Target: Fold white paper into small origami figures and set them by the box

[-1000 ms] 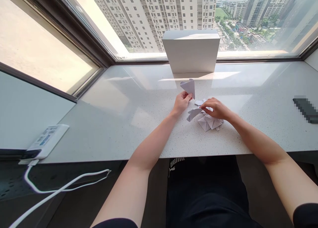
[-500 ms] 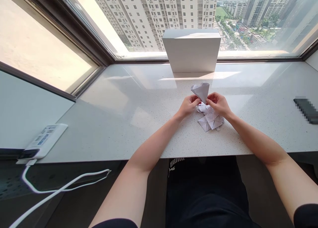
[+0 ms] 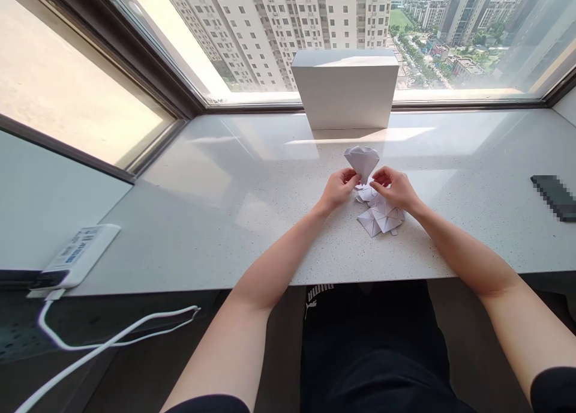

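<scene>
Left hand (image 3: 338,189) and right hand (image 3: 392,188) both pinch lower tip of folded paper piece (image 3: 362,160), fingers pressed together on it from either side. Piece held upright above counter (image 3: 252,221), in front of white box (image 3: 345,89). Pile of folded paper (image 3: 381,216) lies on counter directly below right hand, touching it. Dark phone (image 3: 554,197) far right of box. White power strip (image 3: 76,257) far left of box, at counter edge, cable (image 3: 112,339) hanging below.
</scene>
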`<state>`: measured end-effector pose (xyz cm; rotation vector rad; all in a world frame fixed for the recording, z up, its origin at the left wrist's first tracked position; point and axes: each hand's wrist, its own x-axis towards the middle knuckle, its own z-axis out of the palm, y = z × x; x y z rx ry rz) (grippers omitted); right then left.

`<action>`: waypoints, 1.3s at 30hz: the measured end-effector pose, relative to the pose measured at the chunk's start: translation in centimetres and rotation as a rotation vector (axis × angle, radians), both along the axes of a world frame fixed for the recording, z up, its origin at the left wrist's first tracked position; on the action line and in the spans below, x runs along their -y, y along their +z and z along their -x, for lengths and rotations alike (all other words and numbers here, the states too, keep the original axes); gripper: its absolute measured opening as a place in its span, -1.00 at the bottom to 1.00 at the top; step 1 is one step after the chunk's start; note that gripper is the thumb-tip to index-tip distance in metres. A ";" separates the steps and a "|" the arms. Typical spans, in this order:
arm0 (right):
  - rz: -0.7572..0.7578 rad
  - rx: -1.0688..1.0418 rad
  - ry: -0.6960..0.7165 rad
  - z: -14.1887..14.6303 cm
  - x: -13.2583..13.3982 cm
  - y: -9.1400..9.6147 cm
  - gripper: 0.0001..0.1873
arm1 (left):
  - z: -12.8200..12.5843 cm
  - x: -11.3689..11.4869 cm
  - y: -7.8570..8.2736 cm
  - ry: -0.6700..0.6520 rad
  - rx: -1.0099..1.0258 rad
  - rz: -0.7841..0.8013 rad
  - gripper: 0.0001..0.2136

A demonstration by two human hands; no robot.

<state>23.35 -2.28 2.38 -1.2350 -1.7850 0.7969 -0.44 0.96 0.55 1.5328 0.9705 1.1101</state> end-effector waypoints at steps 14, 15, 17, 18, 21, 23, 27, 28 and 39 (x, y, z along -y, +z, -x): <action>-0.068 0.409 0.215 -3.1 -2.2 -0.5 -0.85 | 0.7 -1.4 -0.6 0.097 0.040 0.098 -0.75; -0.058 0.402 0.214 -3.3 -2.3 -0.4 -0.85 | 0.7 -1.4 -0.6 0.096 0.039 0.098 -0.75; -0.040 0.391 0.207 -3.7 -2.4 0.0 -0.81 | 0.8 -1.3 -0.6 0.098 0.029 0.094 -0.74; -0.033 0.387 0.200 -4.0 -2.5 0.2 -0.79 | 0.8 -1.4 -0.6 0.099 0.024 0.091 -0.74; -0.005 0.393 0.189 -5.1 -2.7 1.0 -0.74 | 0.9 -1.4 -0.7 0.104 0.015 0.083 -0.74; 0.040 0.421 0.229 -5.8 -2.8 1.6 -0.68 | 0.9 -1.4 -0.8 0.108 0.016 0.083 -0.76; 0.125 0.517 0.318 -6.3 -2.7 2.0 -0.31 | 0.9 -1.2 -0.6 0.112 0.006 0.085 -0.77; 0.124 0.539 0.317 -6.2 -2.7 1.8 -0.22 | 0.9 -1.1 -0.5 0.114 0.001 0.086 -0.77; 0.054 0.445 0.151 -3.7 -2.5 -0.5 -0.49 | 0.8 -1.2 -0.7 0.124 0.044 0.110 -0.73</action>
